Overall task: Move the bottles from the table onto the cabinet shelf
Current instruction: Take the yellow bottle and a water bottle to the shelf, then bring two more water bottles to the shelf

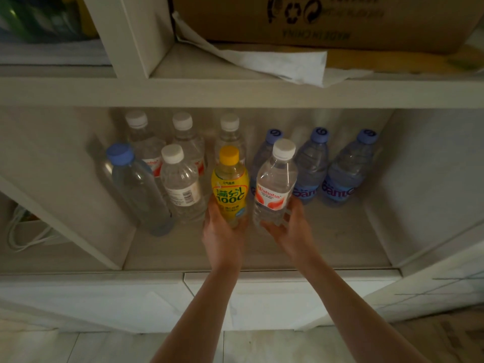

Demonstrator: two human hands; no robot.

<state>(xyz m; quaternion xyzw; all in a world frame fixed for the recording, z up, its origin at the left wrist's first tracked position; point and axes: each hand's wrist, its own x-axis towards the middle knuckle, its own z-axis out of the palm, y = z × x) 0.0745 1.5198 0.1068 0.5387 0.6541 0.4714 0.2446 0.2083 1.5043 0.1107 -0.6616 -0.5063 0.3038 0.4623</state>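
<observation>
Both my hands reach into the cabinet shelf. My left hand grips the lower part of a yellow drink bottle with a yellow cap. My right hand grips the base of a clear water bottle with a white cap and a red-and-white label. Both bottles stand upright in the middle of the shelf, in front of the other bottles. Whether their bases touch the shelf floor I cannot tell.
Several clear white-capped bottles and a blue-capped one stand at the left, several blue-capped water bottles at the right. A cardboard box and white paper lie on the shelf above. Bare shelf floor runs along the front.
</observation>
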